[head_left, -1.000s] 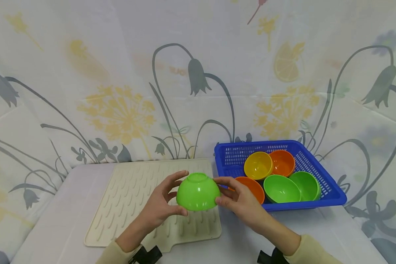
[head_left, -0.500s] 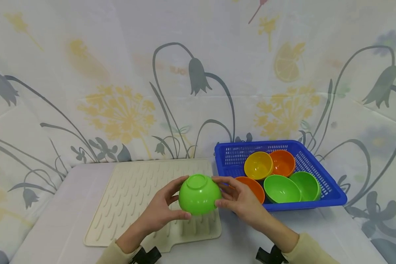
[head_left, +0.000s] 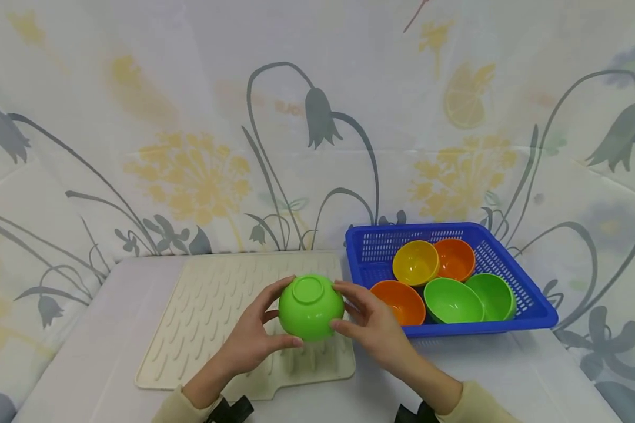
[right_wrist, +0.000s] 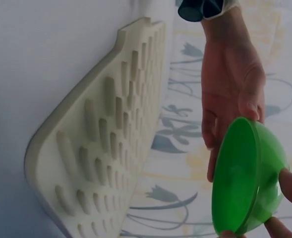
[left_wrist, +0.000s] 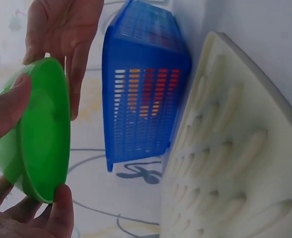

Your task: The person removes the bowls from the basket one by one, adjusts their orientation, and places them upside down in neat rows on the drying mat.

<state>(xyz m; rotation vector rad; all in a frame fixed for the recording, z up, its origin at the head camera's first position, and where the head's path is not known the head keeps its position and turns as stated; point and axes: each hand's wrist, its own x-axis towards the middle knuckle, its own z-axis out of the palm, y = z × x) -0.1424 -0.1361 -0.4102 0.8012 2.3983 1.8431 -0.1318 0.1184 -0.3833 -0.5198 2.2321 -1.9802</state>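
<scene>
Holding a green bowl [head_left: 310,307] upside down between them, the left hand [head_left: 254,341] and the right hand [head_left: 373,326] curl fingers and thumb round its opposite sides, above the near right corner of the mat [head_left: 211,305]. From the head view only the bowl's round, flat-footed base shows. The left wrist view shows its thin rim edge-on, clear of the mat, a thumb pressed at the lip. The right wrist view shows the left palm behind the glossy shell. The bowl is smooth, shiny plastic. The mat is cream, matte and soft-looking, with rows of raised oval ribs and rounded corners. At the table's right edge stands a blue basket [head_left: 540,308] of slotted mesh plastic, holding five more bowls [head_left: 450,299] in orange, yellow and green.
</scene>
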